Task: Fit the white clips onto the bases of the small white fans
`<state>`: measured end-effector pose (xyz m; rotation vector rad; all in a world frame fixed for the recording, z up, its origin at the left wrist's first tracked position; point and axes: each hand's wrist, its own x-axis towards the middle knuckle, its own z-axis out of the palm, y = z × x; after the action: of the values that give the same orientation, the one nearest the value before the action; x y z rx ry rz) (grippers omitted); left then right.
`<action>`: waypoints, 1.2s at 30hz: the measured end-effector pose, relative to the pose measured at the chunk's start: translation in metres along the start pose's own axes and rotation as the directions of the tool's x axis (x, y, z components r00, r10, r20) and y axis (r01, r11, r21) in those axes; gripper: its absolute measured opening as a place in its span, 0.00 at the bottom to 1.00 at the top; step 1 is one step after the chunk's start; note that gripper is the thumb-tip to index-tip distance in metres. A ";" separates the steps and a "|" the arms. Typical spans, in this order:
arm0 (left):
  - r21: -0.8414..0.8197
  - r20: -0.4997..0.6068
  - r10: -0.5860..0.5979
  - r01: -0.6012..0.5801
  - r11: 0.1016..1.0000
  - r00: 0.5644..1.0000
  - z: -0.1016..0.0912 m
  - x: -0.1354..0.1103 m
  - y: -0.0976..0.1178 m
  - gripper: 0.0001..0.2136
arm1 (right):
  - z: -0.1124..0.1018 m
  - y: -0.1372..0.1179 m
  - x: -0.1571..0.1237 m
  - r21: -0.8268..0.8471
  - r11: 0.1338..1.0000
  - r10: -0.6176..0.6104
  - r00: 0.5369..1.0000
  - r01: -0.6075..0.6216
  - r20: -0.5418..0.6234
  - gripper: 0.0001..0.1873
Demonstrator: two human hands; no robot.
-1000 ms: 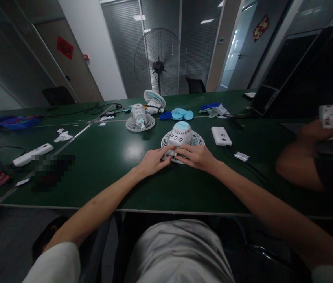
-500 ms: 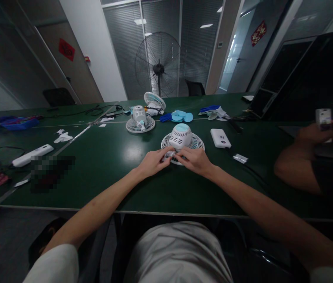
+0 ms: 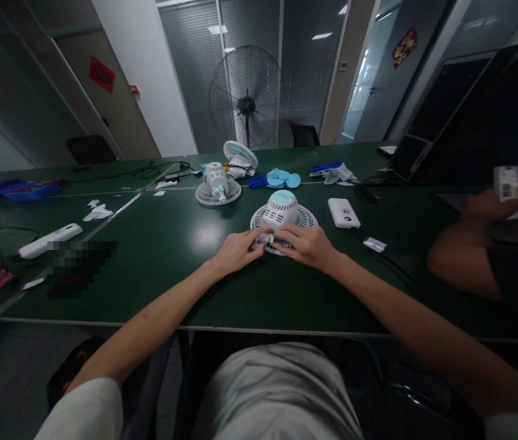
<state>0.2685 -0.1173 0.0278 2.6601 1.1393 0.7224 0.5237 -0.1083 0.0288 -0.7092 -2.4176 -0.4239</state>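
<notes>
A small white fan (image 3: 281,209) lies face down on the green table, its grille flat and its motor housing with a pale blue cap pointing up. My left hand (image 3: 243,249) pinches a small white part on the near side of this fan, below the housing. Close against it, my right hand (image 3: 304,243) has its fingers bent at the same part, with thumb and fingertips near together. The fingers partly cover the piece, so its exact shape is hidden.
Behind stand another face-down fan (image 3: 217,183), a tilted fan (image 3: 240,157) and light blue fan blades (image 3: 283,178). White-and-blue gloves (image 3: 334,173) and a white power bank (image 3: 344,213) lie to the right. A co-worker's arm (image 3: 463,247) rests at the far right, holding a small white object (image 3: 507,186).
My right fingers have shifted slightly on the small white part, and more of it shows between the hands. The fan stays in place. The co-worker's white object has turned a little.
</notes>
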 end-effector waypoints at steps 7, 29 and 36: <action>0.003 0.006 0.000 0.000 1.000 1.000 0.003 0.000 -0.005 0.22 | 0.002 0.003 0.000 -0.108 0.985 -0.136 0.990 0.132 -0.027 0.14; -0.037 0.024 -0.018 0.018 0.999 1.000 -0.002 0.000 0.002 0.20 | 0.005 -0.008 0.005 0.285 0.930 0.223 0.972 -0.234 0.072 0.15; -0.034 0.025 -0.020 0.021 0.999 0.999 -0.002 0.000 0.002 0.21 | 0.013 0.005 -0.005 0.057 0.998 0.037 0.998 -0.040 0.056 0.18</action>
<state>0.2687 -0.1184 0.0300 2.6181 1.1360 0.6968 0.5242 -0.1007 0.0162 -0.7496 -2.4527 -0.3218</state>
